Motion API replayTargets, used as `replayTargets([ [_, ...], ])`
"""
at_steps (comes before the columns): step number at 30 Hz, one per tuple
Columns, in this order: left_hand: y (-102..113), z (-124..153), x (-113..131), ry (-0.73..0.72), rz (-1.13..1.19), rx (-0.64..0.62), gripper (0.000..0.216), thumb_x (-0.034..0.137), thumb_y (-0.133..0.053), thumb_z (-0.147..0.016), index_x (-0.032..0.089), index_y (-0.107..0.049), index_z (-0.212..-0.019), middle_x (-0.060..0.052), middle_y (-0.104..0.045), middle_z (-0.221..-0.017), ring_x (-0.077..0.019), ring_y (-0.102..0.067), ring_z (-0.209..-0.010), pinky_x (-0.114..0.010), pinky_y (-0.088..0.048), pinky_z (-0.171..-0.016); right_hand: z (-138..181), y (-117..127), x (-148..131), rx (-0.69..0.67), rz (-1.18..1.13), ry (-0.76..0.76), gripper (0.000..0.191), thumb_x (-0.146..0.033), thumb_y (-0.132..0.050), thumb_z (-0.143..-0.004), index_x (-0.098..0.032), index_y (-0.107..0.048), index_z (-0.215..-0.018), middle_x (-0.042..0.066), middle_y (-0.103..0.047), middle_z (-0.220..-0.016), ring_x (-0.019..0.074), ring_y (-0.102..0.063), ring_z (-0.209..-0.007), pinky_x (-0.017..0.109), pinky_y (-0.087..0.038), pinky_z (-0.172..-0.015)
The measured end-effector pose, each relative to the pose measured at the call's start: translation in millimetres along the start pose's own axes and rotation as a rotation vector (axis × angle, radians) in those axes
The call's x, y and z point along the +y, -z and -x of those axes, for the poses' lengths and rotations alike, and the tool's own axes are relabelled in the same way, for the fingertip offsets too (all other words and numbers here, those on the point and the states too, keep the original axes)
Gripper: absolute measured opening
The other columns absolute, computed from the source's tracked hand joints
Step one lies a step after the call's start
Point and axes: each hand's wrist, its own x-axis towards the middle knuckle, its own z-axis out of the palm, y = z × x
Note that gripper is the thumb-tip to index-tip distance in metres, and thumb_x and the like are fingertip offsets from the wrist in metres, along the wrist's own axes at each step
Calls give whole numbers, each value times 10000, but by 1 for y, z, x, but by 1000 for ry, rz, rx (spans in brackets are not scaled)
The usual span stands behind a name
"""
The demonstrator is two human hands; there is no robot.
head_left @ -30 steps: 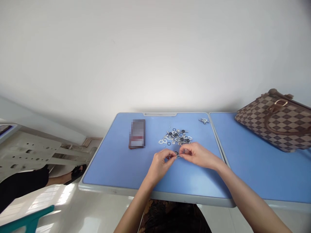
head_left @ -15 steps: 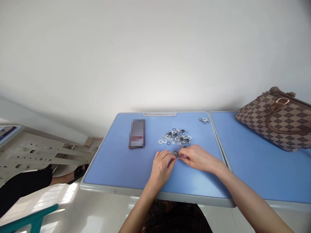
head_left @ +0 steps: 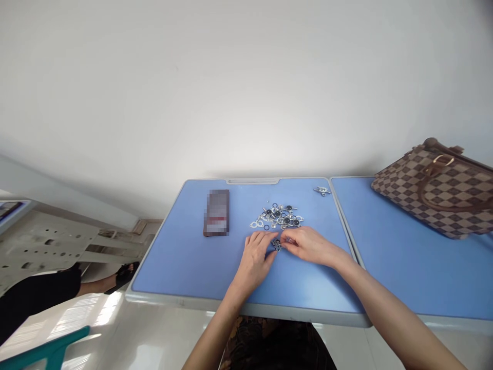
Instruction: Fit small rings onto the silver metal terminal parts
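Between my hands, low over the blue table, is a small metal part with a dark round piece on it. My left hand has its thumb and fingers curved around the left side of this part. From the right, my right hand pinches with thumb and forefinger at its edge; a bit of shiny metal shows at those fingertips. Just beyond lies a loose pile of metal pieces, with black round knobs, rings and flat silver plates among them. A dark ring rests at the pile's near left.
A dark rectangular packet, partly pixelated, lies at left. Several silver pieces sit at the far right corner. A checkered handbag stands on the adjoining table. Another person's leg and a teal frame appear at lower left.
The fingers of my left hand have spread wider around the metal part, and it shows more plainly. My right hand has shifted slightly up and left. The pile looks unchanged.
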Motion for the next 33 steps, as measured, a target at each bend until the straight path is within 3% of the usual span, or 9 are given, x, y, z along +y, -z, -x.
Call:
replayTargets([
  [4,-2,-3,1,6,7,-29,399,81,-555,-853,255,-516,-1209,-35,-627,-1142,-228,-526,-1050,-388,-400,-884,-5,0,0,4,-68,-43,129,-209,-496,-903,-189,-610,-847,-16,-618,-700,113,-522,-613,227,-305,-579],
  [12,-7,-2,-3,-1,36,34,311,87,-548,-859,230,-548,-1135,-36,-634,-1073,-217,-545,-1001,-372,-426,-865,-5,1,-1,63,-67,-116,131,-242,-497,-918,-212,-617,-963,-28,-625,-687,122,-518,-589,237,-312,-592],
  [19,-8,1,1,-17,-37,60,316,131,-600,-845,235,-551,-1139,-41,-625,-1104,-227,-547,-1016,-378,-424,-863,4,4,5,-50,138,-61,167,-236,-536,-894,-223,-615,-1040,2,-695,-771,170,-619,-711,250,-311,-605],
  [25,-10,-4,2,-57,-109,63,184,192,-584,-892,233,-611,-1070,-42,-647,-1060,-212,-567,-966,-364,-441,-816,0,-8,5,-82,340,-84,123,-246,-498,-911,-187,-607,-907,43,-708,-792,193,-648,-722,273,-268,-571],
  [33,-13,-4,-1,-31,-6,95,119,173,-614,-871,214,-638,-980,-41,-646,-986,-206,-560,-915,-360,-471,-811,0,-9,1,-91,381,-114,144,-243,-468,-923,-189,-588,-864,38,-698,-754,185,-644,-687,289,-222,-544],
])
